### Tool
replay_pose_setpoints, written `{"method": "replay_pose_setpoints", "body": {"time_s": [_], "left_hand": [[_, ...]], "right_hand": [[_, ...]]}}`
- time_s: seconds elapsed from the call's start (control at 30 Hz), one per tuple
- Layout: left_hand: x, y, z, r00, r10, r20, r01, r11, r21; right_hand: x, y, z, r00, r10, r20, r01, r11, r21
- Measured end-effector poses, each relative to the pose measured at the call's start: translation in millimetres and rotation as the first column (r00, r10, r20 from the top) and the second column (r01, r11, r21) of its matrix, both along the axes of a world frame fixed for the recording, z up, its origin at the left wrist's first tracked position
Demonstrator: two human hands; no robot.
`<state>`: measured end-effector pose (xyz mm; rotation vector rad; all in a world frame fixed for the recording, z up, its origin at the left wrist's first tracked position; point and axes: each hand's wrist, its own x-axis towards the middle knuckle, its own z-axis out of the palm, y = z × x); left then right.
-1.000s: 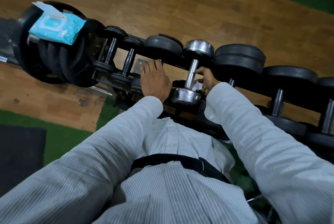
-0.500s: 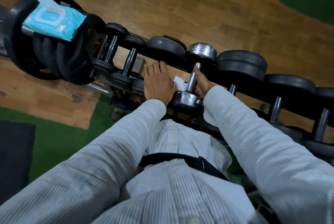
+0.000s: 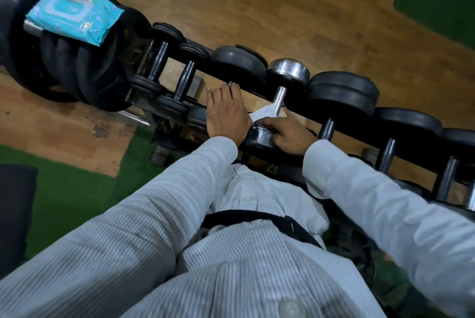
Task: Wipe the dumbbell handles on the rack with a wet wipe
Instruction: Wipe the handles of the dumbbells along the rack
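A chrome dumbbell [image 3: 287, 73] lies across the black rack [image 3: 259, 95] among black dumbbells. My right hand [image 3: 289, 135] sits at the near end of its handle and holds a white wet wipe [image 3: 264, 112] against the bar. The wipe sticks out to the left of the handle. My left hand [image 3: 226, 114] rests with straight fingers on the handle of the black dumbbell [image 3: 239, 60] just left of the chrome one, covering most of that bar.
A blue wet-wipe pack [image 3: 74, 18] with its flap open lies on stacked black weight plates [image 3: 77, 73] at the rack's left end. More black dumbbells [image 3: 344, 91] run to the right. Wooden floor lies behind the rack, green turf [image 3: 69, 194] below left.
My right hand slid down the chrome handle toward its near end with the wipe. The left hand stayed on the neighbouring dumbbell. The view drifted slightly.
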<state>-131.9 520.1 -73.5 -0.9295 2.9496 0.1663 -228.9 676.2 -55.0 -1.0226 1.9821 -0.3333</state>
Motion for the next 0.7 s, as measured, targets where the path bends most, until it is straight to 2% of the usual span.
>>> {"method": "replay_pose_setpoints", "body": {"time_s": [0.07,0.13,0.2,0.27,0.37,0.47,0.5,0.57,0.63,0.7], "left_hand": [[-0.5,0.0,0.1,1.0,-0.002,0.008,0.002,1.0,0.004],[-0.5,-1.1,1.9,1.0,0.003,0.024,-0.003,1.0,0.017],[0.1,-2.4,2.4,1.0,0.004,0.022,-0.004,1.0,0.019],[1.3,-3.3,2.8,1.0,0.008,0.023,-0.008,1.0,0.02],[1.7,-5.1,1.3,1.0,0.014,0.011,-0.014,1.0,0.023],[1.0,-3.1,0.1,1.0,0.023,-0.004,-0.023,0.999,0.024],[0.9,-1.5,-0.1,1.0,0.025,-0.007,-0.025,0.999,0.025],[-0.7,-0.6,-0.7,1.0,0.025,-0.019,-0.025,1.0,0.019],[-0.9,-0.9,-1.0,1.0,0.021,-0.023,-0.02,1.0,0.013],[-1.2,0.1,-1.9,1.0,0.022,-0.021,-0.022,1.0,0.015]], "right_hand": [[-18.9,-14.6,-6.5,0.952,0.303,-0.049,-0.29,0.939,0.186],[-29.3,-33.7,-10.0,0.812,0.576,-0.095,-0.52,0.787,0.331],[-32.6,-50.8,-13.0,0.629,0.757,-0.175,-0.629,0.629,0.457],[-37.2,-62.1,-18.6,0.529,0.819,-0.225,-0.62,0.553,0.556],[-51.6,-63.6,-18.2,0.46,0.811,-0.36,-0.519,0.575,0.632],[-62.4,-43.3,-19.5,0.354,0.71,-0.608,-0.471,0.698,0.54],[-60.9,-33.9,-20.7,0.386,0.659,-0.645,-0.445,0.746,0.496],[-53.4,-21.4,-25.3,0.524,0.596,-0.609,-0.41,0.803,0.433],[-40.1,-17.8,-23.5,0.686,0.553,-0.473,-0.456,0.833,0.313],[-28.1,-11.1,-17.9,0.848,0.43,-0.311,-0.426,0.901,0.083]]}}
